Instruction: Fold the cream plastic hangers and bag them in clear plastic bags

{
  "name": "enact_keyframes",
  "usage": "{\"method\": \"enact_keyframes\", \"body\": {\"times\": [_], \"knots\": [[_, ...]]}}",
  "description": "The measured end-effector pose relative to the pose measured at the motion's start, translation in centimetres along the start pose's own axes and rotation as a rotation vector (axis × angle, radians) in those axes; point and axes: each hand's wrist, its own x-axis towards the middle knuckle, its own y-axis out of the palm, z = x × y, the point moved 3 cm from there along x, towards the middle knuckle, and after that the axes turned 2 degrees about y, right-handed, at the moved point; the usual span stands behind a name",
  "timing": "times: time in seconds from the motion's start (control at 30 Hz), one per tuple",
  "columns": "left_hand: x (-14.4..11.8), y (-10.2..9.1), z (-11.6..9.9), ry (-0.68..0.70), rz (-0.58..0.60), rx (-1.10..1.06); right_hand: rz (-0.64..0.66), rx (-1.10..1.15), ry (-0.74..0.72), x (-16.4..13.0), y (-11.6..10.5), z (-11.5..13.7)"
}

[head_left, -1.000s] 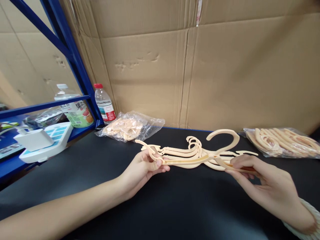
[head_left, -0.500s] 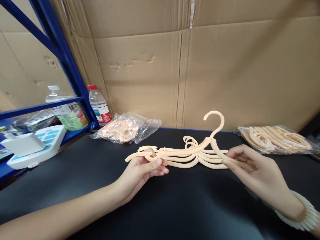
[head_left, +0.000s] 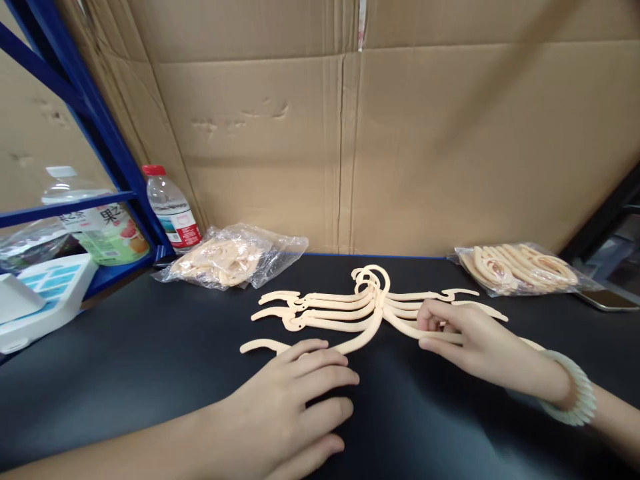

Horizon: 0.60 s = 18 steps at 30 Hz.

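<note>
While hands (head_left: 293, 397) (head_left: 475, 337) partly cover a hanger (head_left: 370, 332) | white-capped bottle (head_left: 113, 237) reads "果之"

My cream hanger (head_left: 369, 335) is spread wide, its curly hook (head_left: 387, 283) near those of the hangers (head_left: 340, 327) lined up behind

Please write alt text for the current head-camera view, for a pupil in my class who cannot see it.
A person's right hand pinches a beige hanger while the left hand spreads over its other arm. More hangers lie behind it on a black table, with a clear bag of beige pieces at left and a second bag at right, before cardboard.
</note>
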Motion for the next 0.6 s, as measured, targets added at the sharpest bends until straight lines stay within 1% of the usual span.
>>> {"method": "enact_keyframes", "body": {"times": [0.03,0.2,0.3,0.47,0.53,0.6], "knots": [[0.0,-0.2,0.2,-0.012,0.007,0.017,0.019,-0.033,-0.007,0.0,0.1,0.0],[0.0,-0.2,1.0,-0.039,-0.069,0.019,0.028,-0.116,-0.088,0.0,0.1,-0.1],[-0.1,0.0,1.3,-0.061,-0.064,0.022,0.029,-0.148,-0.091,0.0,-0.1,-0.2],[0.0,0.2,1.5,-0.156,-0.005,0.022,-0.045,-0.222,-0.102,0.0,0.0,0.0],[0.0,0.3,1.6,-0.191,0.008,0.012,-0.083,-0.223,-0.095,-0.1,0.5,0.0],[-0.1,0.6,1.7,-0.222,-0.009,0.012,-0.116,-0.253,-0.072,-0.1,1.3,-0.2]]}}
